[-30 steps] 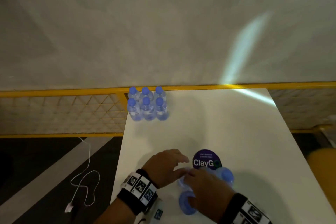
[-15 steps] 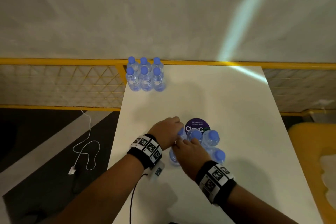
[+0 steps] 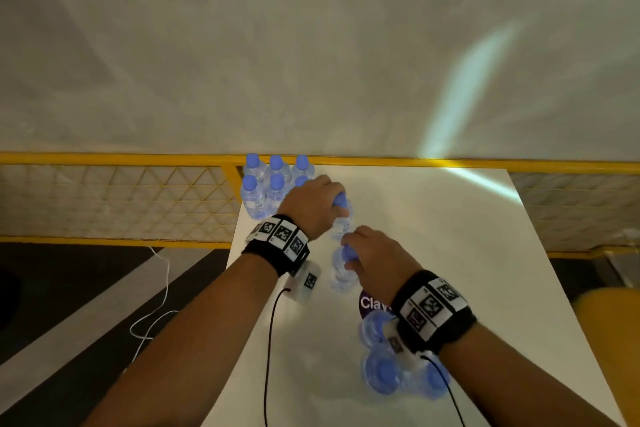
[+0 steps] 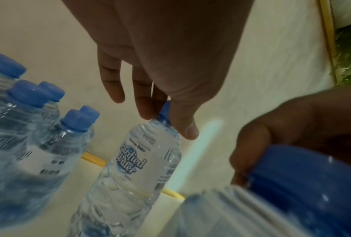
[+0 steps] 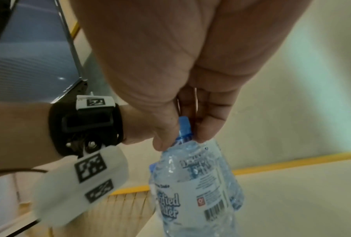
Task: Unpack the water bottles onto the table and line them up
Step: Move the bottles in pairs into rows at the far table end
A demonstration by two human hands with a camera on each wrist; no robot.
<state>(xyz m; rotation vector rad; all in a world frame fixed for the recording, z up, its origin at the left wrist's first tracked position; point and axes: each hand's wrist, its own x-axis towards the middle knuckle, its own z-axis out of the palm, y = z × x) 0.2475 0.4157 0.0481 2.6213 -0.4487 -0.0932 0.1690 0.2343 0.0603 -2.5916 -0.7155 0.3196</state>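
Observation:
Six clear water bottles with blue caps stand in two rows at the far left corner of the white table; they also show as the six-bottle group. My left hand pinches the cap of one upright bottle just right of that group; the pinching left hand and its bottle are plain in the left wrist view. My right hand pinches the cap of a second bottle just behind, with right hand and bottle seen closer. Whether either bottle touches the table, I cannot tell.
Several more bottles cluster under my right wrist beside a round purple sticker. A yellow rail with mesh runs behind the table. A white cable lies on the floor at left, and a yellow object sits at right.
Both hands have left the near cluster and moved toward the far left corner, each carrying a bottle by its cap. The six far bottles have not moved.

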